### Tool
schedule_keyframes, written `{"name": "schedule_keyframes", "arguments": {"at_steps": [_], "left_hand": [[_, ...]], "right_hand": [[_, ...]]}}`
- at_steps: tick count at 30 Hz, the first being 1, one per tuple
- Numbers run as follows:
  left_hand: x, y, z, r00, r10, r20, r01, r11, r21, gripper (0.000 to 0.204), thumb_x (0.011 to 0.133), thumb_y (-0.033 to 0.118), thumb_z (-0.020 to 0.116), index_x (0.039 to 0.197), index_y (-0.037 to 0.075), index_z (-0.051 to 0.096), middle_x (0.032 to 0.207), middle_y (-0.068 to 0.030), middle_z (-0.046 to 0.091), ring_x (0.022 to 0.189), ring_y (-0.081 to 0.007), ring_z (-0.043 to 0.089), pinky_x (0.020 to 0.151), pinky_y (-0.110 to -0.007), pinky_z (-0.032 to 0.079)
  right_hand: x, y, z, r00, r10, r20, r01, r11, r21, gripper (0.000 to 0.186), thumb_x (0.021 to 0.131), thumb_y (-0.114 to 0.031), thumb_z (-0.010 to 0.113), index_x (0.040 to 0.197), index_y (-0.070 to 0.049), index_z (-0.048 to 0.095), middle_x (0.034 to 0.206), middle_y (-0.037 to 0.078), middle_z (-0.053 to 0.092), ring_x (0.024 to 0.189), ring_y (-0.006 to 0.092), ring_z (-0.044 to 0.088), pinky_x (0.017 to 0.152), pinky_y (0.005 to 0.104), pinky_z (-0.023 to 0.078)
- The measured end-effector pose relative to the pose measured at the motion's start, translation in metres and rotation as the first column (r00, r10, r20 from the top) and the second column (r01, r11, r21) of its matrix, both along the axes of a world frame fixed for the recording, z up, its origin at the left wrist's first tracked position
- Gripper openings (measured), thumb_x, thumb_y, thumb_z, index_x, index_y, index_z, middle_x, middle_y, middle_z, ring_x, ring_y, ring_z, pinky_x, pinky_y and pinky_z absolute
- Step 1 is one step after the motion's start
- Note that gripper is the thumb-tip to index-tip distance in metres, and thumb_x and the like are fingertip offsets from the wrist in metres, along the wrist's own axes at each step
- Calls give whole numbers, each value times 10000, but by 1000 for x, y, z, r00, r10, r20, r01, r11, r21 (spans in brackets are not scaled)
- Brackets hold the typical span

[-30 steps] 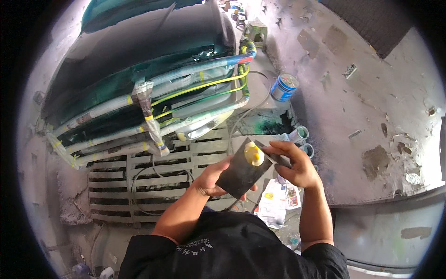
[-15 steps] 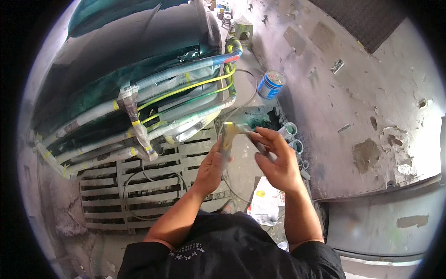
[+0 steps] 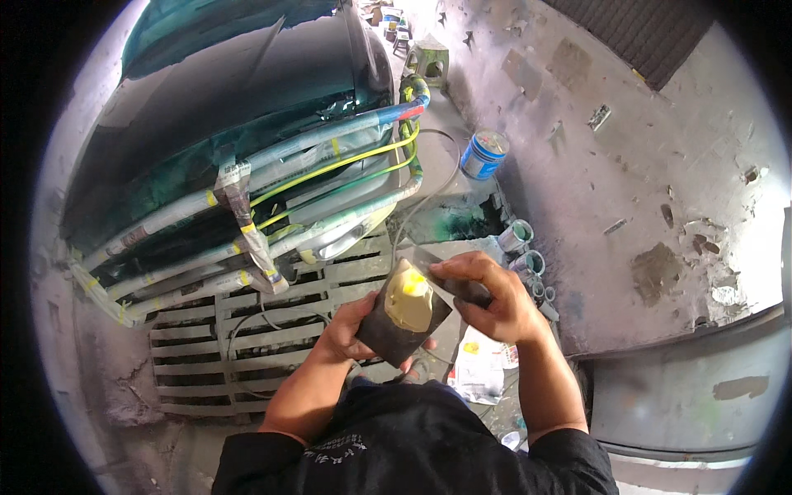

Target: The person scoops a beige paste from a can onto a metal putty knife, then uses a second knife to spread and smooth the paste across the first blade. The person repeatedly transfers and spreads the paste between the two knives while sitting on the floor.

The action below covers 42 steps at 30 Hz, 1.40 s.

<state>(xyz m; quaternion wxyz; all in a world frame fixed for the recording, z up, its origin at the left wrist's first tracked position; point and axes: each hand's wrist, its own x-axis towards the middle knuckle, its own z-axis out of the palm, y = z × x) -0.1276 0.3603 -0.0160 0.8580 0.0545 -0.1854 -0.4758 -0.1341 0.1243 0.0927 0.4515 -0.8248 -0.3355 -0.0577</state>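
Note:
My left hand (image 3: 350, 327) grips a dark, flat rectangular mixing board (image 3: 380, 333) by its edge and from beneath. On the board's face lies a mound of cream-coloured putty (image 3: 409, 310), with a bright yellow dab (image 3: 413, 284) on its upper part. In my right hand (image 3: 500, 299) is a dark, flat putty spreader (image 3: 464, 290), pinched between thumb and fingers beside the board's right edge. Whether the spreader touches the board or the putty, I cannot tell.
A dark green vehicle (image 3: 239, 91) with paper-wrapped front bars (image 3: 318, 129) stands at the left. Slatted pallets (image 3: 190, 351) and a hose (image 3: 427, 195) lie below it. A blue can (image 3: 484, 155), several smaller cans (image 3: 516, 235) and a printed bag (image 3: 478, 375) line the right, near the patchy wall (image 3: 615, 181).
The board has tilted from nearly edge-on to face up, bringing the putty and yellow dab into sight. Both hands have come lower and nearer to me.

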Motion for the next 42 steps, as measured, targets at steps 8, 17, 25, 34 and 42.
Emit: {"name": "schedule_keyframes", "arguments": {"at_steps": [8, 17, 25, 34, 42], "left_hand": [[4, -13, 33, 852, 491, 181, -521, 828, 207, 689, 927, 522, 451, 1395, 33, 323, 1339, -161, 458, 1247, -283, 449, 974, -477, 423], [1, -38, 15, 499, 510, 701, -818, 544, 186, 639, 984, 448, 366, 1410, -27, 320, 1365, -95, 451, 1230, -171, 429, 1035, -328, 320], [5, -24, 31, 157, 348, 924, -935, 355, 25, 488, 984, 336, 446, 1326, -12, 459, 1301, -150, 498, 1208, -252, 466, 1012, -321, 338], [8, 8, 22, 982, 180, 62, -189, 954, 233, 607, 935, 405, 488, 1372, 12, 340, 1240, -212, 523, 1020, -423, 590, 699, -529, 545], [-4, 2, 10, 991, 89, 96, -94, 994, 49, 597, 943, 441, 448, 1364, 32, 343, 1243, -242, 508, 1015, -453, 581, 676, -532, 549]], "right_hand": [[-32, -32, -50, 827, 58, -559, 432, 570, 699, 603, 682, 107, 526, 1266, -30, 464, 1249, 135, 540, 1128, 257, 553, 955, 383, 470], [-18, 6, -49, 715, 273, -644, 438, 543, 717, 650, 746, 129, 560, 1344, -41, 370, 1159, 158, 589, 996, 222, 605, 857, 315, 490], [-3, 6, -38, 740, 425, -521, 351, 418, 838, 677, 699, 121, 587, 1332, -20, 392, 1149, 166, 613, 1012, 253, 622, 873, 337, 506], [-11, -15, 9, 983, 143, 111, -177, 885, 430, 601, 734, 148, 533, 1299, 2, 389, 1178, 203, 579, 1147, 319, 543, 1039, 445, 376], [-4, -1, 13, 988, 152, 34, -154, 983, 104, 514, 657, 52, 582, 1170, 13, 570, 1144, 143, 624, 1096, 302, 561, 961, 381, 414]]}}
